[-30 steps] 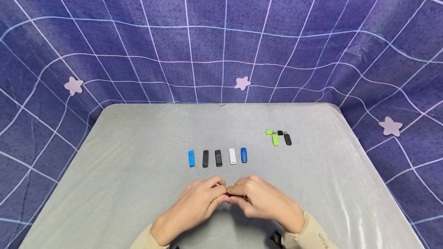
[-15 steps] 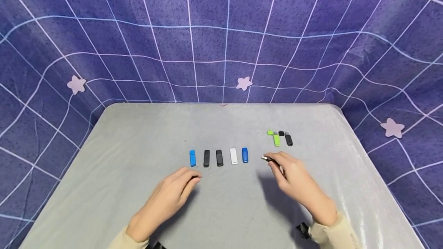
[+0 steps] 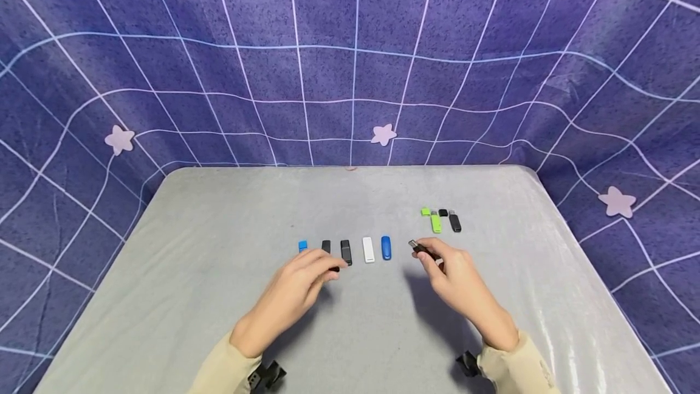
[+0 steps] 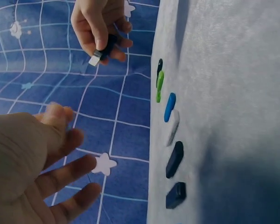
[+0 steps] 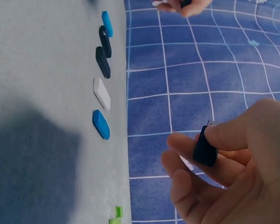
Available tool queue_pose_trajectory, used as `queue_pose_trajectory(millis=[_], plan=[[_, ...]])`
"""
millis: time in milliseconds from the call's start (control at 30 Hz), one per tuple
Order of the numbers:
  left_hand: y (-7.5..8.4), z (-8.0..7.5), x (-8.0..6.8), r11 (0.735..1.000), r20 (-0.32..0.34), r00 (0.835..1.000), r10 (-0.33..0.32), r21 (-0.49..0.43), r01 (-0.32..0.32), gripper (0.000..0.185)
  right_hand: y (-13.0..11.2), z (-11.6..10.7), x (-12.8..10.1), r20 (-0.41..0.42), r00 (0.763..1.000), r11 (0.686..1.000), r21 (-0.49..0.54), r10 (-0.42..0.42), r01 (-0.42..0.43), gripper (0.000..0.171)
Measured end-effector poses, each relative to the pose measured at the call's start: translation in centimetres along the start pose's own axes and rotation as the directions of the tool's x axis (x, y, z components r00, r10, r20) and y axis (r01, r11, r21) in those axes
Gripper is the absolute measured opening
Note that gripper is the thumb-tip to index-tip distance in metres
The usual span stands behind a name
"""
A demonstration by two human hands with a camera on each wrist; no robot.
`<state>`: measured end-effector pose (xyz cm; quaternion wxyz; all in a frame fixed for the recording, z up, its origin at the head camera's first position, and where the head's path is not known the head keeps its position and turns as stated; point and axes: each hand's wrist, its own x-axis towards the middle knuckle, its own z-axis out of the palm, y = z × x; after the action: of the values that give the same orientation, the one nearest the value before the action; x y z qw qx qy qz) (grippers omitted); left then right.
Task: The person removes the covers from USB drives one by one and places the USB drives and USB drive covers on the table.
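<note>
Between thumb and fingers, my right hand (image 3: 456, 272) pinches a black USB stick (image 3: 423, 250) whose metal plug is bare and points away to the left. That stick (image 4: 105, 49) and its plug also show in the left wrist view. My left hand (image 3: 298, 278) pinches a small black cap (image 3: 335, 269), mostly covered by the fingers. It overlaps the left end of a row of capped USB sticks: a light blue one (image 3: 303, 245), a black one (image 3: 326, 245), another black one (image 3: 346, 252), a white one (image 3: 368, 250) and a dark blue one (image 3: 386, 248).
Right of the row and farther back lie a green USB stick (image 3: 435, 222) and a black USB stick (image 3: 455, 221), both uncapped. Their green cap (image 3: 425, 212) and black cap (image 3: 443, 213) lie beside the plugs. A grey-covered table (image 3: 219, 199) meets a purple grid-patterned curtain (image 3: 328, 78) behind.
One second ago both hands met at the middle. They came apart, the stick in the right hand, the cap in the left. Since then the left hand has moved right and forward to the row.
</note>
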<state>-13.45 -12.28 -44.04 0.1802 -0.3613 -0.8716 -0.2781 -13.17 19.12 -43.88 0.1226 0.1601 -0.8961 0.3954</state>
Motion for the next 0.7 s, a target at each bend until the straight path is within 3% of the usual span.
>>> queue_pose_trajectory(millis=[233,433,567,700], plan=[[0.3,0.6,2.5,0.997,0.044,0.999,-0.032,0.075,0.029,0.025,1.3,0.1,1.0,-0.068,0.997,0.999,-0.007,0.042,-0.043,0.019],[0.2,1.1,5.1,0.996,0.069,0.998,0.011,0.082,-0.017,0.021,2.3,0.0,2.2,-0.090,0.987,0.991,-0.001,0.134,-0.134,0.020],[-0.1,1.9,7.1,0.995,0.127,0.992,0.028,0.090,-0.040,0.019,2.7,-0.3,3.0,-0.086,0.980,0.984,0.025,0.178,-0.177,0.020],[-0.3,2.6,9.2,0.995,0.181,0.984,0.003,0.094,-0.020,0.018,2.8,-0.5,3.9,-0.092,0.973,0.977,0.031,0.213,-0.211,0.022]])
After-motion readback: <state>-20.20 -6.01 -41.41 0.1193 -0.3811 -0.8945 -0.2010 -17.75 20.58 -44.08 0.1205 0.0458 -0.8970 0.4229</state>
